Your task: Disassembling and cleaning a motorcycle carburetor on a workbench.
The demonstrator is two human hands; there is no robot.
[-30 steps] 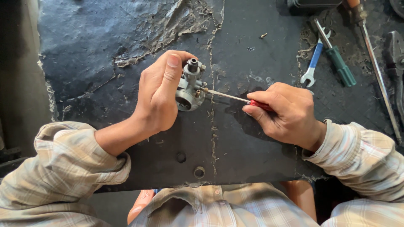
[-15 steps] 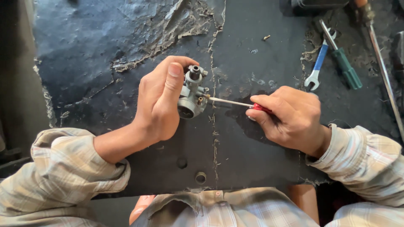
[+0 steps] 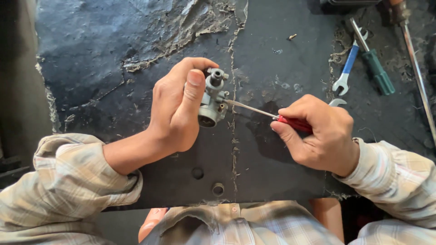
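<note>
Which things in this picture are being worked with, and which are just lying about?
In use:
- small grey metal carburettor body, held in left hand
- red-handled thin-shafted screwdriver, in right hand, tip at the carburettor

Lying about:
- blue-handled open-ended spanner
- green-handled screwdriver
- long metal rod
- small loose screw

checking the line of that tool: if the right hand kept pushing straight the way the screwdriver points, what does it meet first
The right hand points its red-handled screwdriver up and left. Its tip already sits at the side of the small grey metal part gripped by the left hand, so that part comes first. Exact contact depth is unclear.
</note>
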